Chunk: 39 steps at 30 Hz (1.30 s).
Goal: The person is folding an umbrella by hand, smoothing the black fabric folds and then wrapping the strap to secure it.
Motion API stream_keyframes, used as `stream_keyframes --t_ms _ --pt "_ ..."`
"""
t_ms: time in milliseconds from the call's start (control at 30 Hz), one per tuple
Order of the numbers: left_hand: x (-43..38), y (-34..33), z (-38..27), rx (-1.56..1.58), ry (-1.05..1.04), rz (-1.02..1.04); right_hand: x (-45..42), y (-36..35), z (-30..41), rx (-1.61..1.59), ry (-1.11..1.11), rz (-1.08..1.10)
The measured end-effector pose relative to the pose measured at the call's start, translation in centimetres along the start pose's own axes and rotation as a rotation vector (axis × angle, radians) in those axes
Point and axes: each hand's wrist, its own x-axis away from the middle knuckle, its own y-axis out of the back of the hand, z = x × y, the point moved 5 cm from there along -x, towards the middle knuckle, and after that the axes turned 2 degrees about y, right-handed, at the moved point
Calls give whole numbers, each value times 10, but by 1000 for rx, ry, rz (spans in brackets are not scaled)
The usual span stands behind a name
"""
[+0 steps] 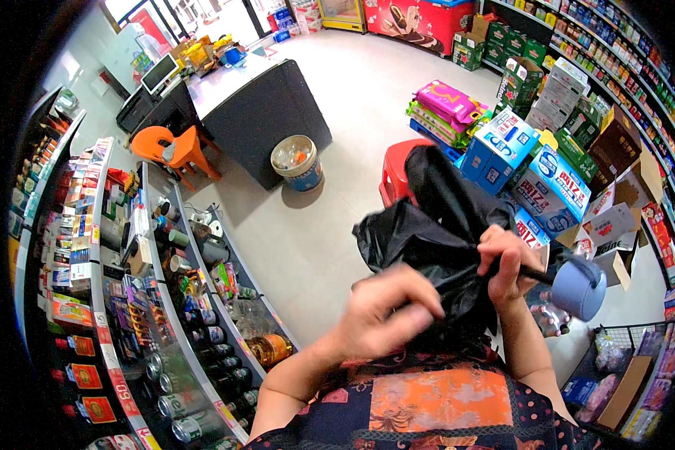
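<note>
A black umbrella is loosely gathered in front of me, its fabric hanging in folds. My right hand is closed around it near the base of the canopy. To the right of that fist, a short dark shaft leads to a blue-grey cylindrical handle with a strap. My left hand is motion-blurred in front of the black fabric, fingers bent and thumb apart. Nothing is visible between those fingers; whether they touch the cloth is unclear.
Beyond the umbrella stands a red plastic stool. Stacked blue-and-white cartons are at right. Stocked shelves curve along the left. Ahead are a bucket, an orange chair and a counter. A wire basket is at lower right.
</note>
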Motion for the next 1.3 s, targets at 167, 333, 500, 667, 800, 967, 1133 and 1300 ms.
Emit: stream_keyframes --t_ms 167,333,500,667,800,967,1133,1300 --pt "5 -63 32 648 506 491 -26 -9 -22 -14 134 -98" --pt "-11 -83 98 702 426 245 -42 -27 -9 9 283 51" --pt "-35 -59 82 1198 297 -20 -27 -39 12 73 497 239" --pt "-47 -49 61 1258 493 -319 -2 -32 13 203 438 530" --pt "-61 -16 89 970 236 -381 12 -32 7 491 438 488" --pt "-80 28 83 830 -15 -522 32 -12 -21 507 -60 482" --pt "-65 35 123 743 28 -506 49 14 -54 316 -484 463" --pt "-49 4 192 571 307 -377 58 24 -72 -216 -825 121"
